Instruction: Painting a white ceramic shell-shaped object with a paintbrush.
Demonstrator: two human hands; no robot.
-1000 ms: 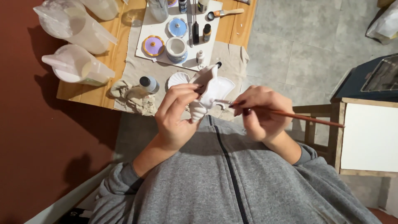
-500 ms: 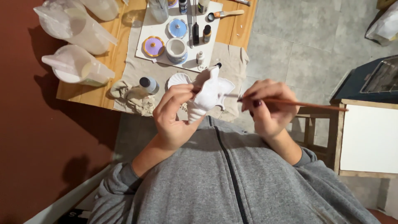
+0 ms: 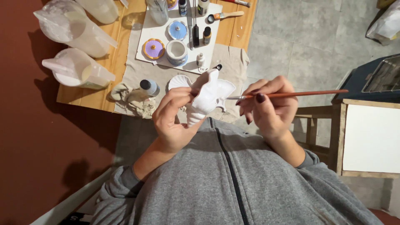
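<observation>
Centre frame: left hand [image 3: 175, 121] wraps the base of a white ceramic figurine [image 3: 206, 100], grip closed. Right hand [image 3: 268, 106] pinches a thin paintbrush [image 3: 291, 94], bristles at figurine. Likely rigid, brittle, light; hold by base, not the thin flared edges.

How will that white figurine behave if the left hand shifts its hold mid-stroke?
The figurine looks like rigid, unglazed ceramic, so it likely stays stiff but could chip at its thin flared edges. The left hand holds it by the ribbed base only, so it may twist under the brush. Its matt surface probably isn't slippery.
</observation>
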